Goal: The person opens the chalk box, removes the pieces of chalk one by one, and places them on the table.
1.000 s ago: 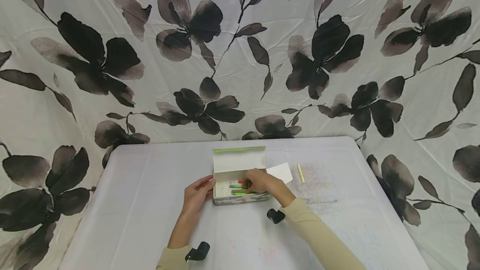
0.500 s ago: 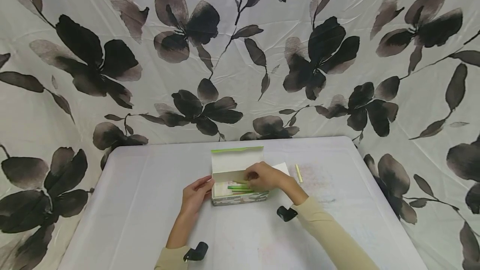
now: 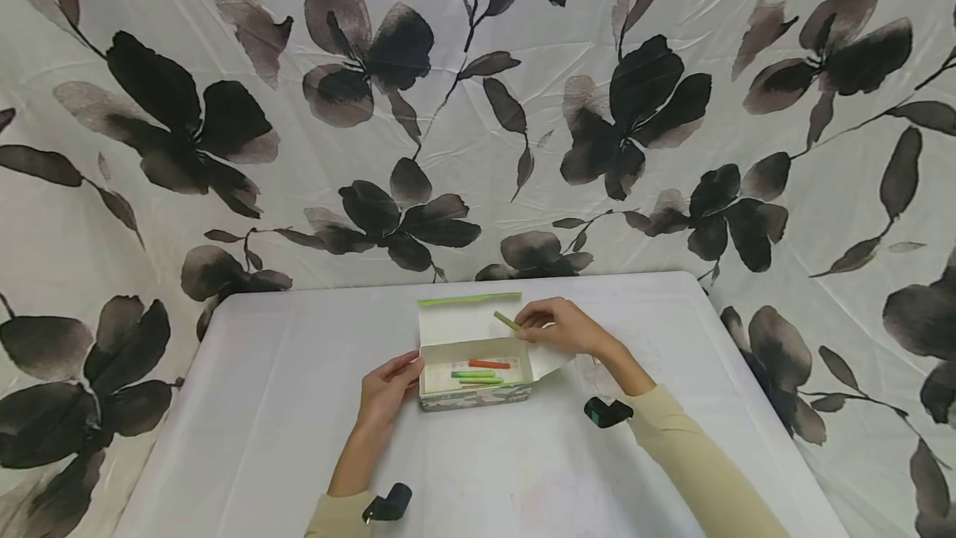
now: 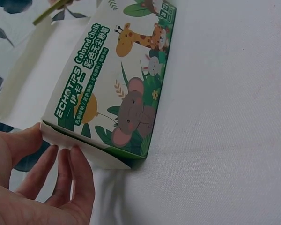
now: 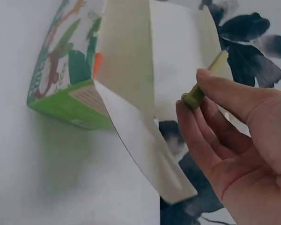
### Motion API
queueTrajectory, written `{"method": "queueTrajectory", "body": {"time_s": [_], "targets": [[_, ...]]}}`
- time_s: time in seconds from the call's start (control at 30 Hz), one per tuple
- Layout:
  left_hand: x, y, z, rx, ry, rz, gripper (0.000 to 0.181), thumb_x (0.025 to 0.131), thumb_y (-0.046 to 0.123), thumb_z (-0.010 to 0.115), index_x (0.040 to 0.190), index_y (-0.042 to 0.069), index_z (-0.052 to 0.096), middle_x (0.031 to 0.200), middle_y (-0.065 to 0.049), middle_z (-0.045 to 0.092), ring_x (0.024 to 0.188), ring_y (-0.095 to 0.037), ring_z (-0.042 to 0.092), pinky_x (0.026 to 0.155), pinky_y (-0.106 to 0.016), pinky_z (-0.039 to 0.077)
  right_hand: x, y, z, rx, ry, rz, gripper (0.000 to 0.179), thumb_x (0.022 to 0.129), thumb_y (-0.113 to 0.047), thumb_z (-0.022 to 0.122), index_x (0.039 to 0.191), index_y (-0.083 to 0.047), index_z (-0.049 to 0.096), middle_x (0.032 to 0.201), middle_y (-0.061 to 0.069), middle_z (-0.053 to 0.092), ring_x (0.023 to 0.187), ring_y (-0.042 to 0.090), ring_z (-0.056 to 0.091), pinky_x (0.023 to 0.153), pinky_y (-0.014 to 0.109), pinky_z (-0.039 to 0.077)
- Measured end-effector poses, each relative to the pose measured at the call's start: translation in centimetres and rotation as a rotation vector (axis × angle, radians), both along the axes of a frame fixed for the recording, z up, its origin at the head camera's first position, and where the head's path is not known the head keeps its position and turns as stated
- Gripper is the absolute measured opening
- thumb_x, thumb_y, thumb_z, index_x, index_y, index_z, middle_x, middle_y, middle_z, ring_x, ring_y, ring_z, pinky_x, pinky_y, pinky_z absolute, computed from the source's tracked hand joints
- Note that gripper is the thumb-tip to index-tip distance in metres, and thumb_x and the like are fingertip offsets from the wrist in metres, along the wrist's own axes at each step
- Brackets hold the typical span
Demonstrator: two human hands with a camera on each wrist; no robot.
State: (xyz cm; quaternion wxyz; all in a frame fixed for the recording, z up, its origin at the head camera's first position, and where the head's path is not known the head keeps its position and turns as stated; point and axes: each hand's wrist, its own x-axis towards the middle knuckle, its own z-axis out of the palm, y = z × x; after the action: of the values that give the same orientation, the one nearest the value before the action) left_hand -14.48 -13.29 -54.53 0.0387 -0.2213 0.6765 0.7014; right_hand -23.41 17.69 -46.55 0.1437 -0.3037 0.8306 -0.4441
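A printed cardboard box of colored chalk (image 4: 103,84) stands on the table with its lid (image 3: 459,322) raised at the back. Inside lie an orange-red chalk stick (image 3: 489,364) and several green and yellowish ones (image 3: 476,374). My left hand (image 3: 384,393) holds the box's left end, thumb at the corner and fingertips against the end flap (image 4: 84,149). Above the box's back right corner, my right hand (image 3: 562,329) pinches an olive-green chalk stick (image 5: 215,70) between thumb and fingers. One end of that stick pokes out past the fingertips.
A white side flap (image 5: 140,140) sticks out from the box's right end, beneath my right hand. Faint chalk smudges mark the white table (image 3: 299,405). A floral cloth (image 3: 523,148) hangs behind the table's back edge.
My right hand has come up out of the box and moved right with the olive-green chalk stick. The orange-red stick is now fully visible. My left hand stays at the box's left end.
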Motion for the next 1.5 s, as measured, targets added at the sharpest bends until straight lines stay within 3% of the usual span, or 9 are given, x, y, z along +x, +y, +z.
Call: {"method": "queueTrajectory", "body": {"time_s": [0.3,0.53,0.77,0.93,1.07,1.3,1.5], "targets": [[0.1,-0.2,-0.1,0.019,0.002,0.005,0.044,0.095,0.017,0.076,0.133,-0.003,0.065,0.106,-0.009,0.07,0.097,-0.022,0.07,0.076,-0.021,0.057,-0.2,2.7,0.2,-0.073,-0.148,-0.18,0.026,0.097,-0.012,0.073,0.119,0.003,0.07,0.106,0.015,0.072,0.096,0.027,0.07,0.085,0.037,0.06],[0.1,-0.3,0.0,0.012,0.011,0.005,0.044,0.095,0.017,0.076,0.132,-0.003,0.065,0.106,-0.009,0.07,0.096,-0.023,0.07,0.075,-0.02,0.057,-0.3,5.2,0.1,-0.104,-0.21,-0.296,0.036,0.099,-0.016,0.071,0.128,0.005,0.065,0.113,0.019,0.071,0.105,0.036,0.07,0.089,0.035,0.059],[0.2,-0.2,0.0,-0.001,0.007,0.01,0.043,0.095,0.018,0.076,0.132,-0.002,0.066,0.108,-0.01,0.07,0.095,-0.021,0.069,0.075,-0.02,0.057,0.0,8.1,-1.0,-0.126,-0.24,-0.371,0.042,0.101,-0.02,0.07,0.131,0.007,0.062,0.12,0.026,0.068,0.105,0.025,0.07,0.092,0.034,0.058],[0.1,-0.1,-0.1,-0.008,0.007,0.014,0.043,0.095,0.018,0.076,0.132,-0.002,0.066,0.109,-0.011,0.069,0.093,-0.02,0.069,0.075,-0.021,0.057,0.5,9.6,-2.1,-0.117,-0.258,-0.45,0.044,0.1,-0.022,0.071,0.131,0.007,0.062,0.12,0.024,0.069,0.111,0.034,0.067,0.099,0.045,0.055],[0.1,-0.1,-0.1,-0.009,0.011,0.017,0.041,0.096,0.016,0.075,0.131,-0.002,0.066,0.109,-0.011,0.069,0.095,-0.023,0.07,0.075,-0.021,0.057,1.0,10.6,-3.4,-0.099,-0.283,-0.52,0.046,0.099,-0.025,0.073,0.131,0.006,0.062,0.12,0.02,0.07,0.111,0.032,0.067,0.102,0.049,0.052],[0.0,0.1,-0.2,-0.017,0.011,0.018,0.041,0.096,0.017,0.075,0.13,-0.002,0.067,0.11,-0.012,0.07,0.1,-0.028,0.069,0.076,-0.022,0.057,1.8,11.9,-6.1,-0.04,-0.299,-0.615,0.046,0.098,-0.026,0.073,0.13,0.006,0.064,0.12,0.017,0.072,0.107,0.021,0.068,0.099,0.044,0.055],[0.1,0.2,-0.3,-0.013,0.008,0.016,0.042,0.096,0.019,0.076,0.131,-0.001,0.067,0.111,-0.012,0.07,0.1,-0.027,0.069,0.076,-0.021,0.057,2.1,12.5,-7.9,0.003,-0.311,-0.678,0.041,0.097,-0.023,0.074,0.126,0.007,0.067,0.11,0.012,0.075,0.099,0.02,0.07,0.083,0.032,0.057]]}}
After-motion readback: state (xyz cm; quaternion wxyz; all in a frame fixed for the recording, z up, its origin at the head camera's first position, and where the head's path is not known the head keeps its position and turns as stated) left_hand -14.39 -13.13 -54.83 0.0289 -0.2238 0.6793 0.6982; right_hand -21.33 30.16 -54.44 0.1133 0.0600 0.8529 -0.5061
